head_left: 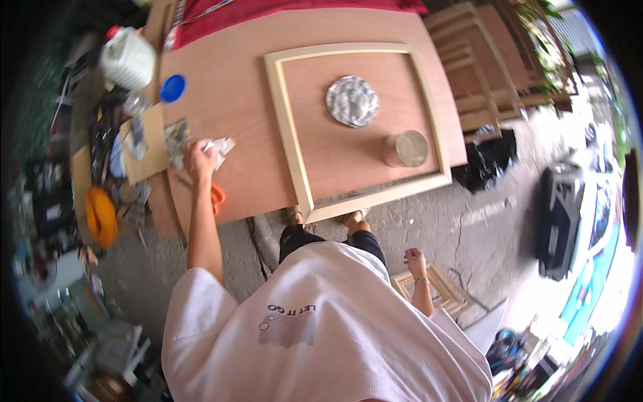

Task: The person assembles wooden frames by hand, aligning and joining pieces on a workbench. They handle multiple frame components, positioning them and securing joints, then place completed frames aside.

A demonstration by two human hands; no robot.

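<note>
At the left of the wooden table, my left hand (pixel 199 159) is closed on a crumpled pale sheet (pixel 224 151), whether paper or cloth I cannot tell. Orange-handled scissors (pixel 218 199) lie just nearer to me, close to my wrist. My right hand (pixel 415 261) hangs away from the table at my right side, its fingers curled with nothing visible in them. A light wooden frame (pixel 289 127) lies flat on the table. Inside its outline are a round dish that looks foil-covered (pixel 352 101) and a cylindrical can (pixel 410 149), apart from each other.
A white jug with a red cap (pixel 128 59), a blue lid (pixel 173 88) and cardboard (pixel 144 144) crowd the left side. Red cloth (pixel 295 5) covers the far edge. More wooden frames (pixel 479 74) and a black bag (pixel 492 161) stand at the right; another frame (pixel 435 288) is beside my right arm.
</note>
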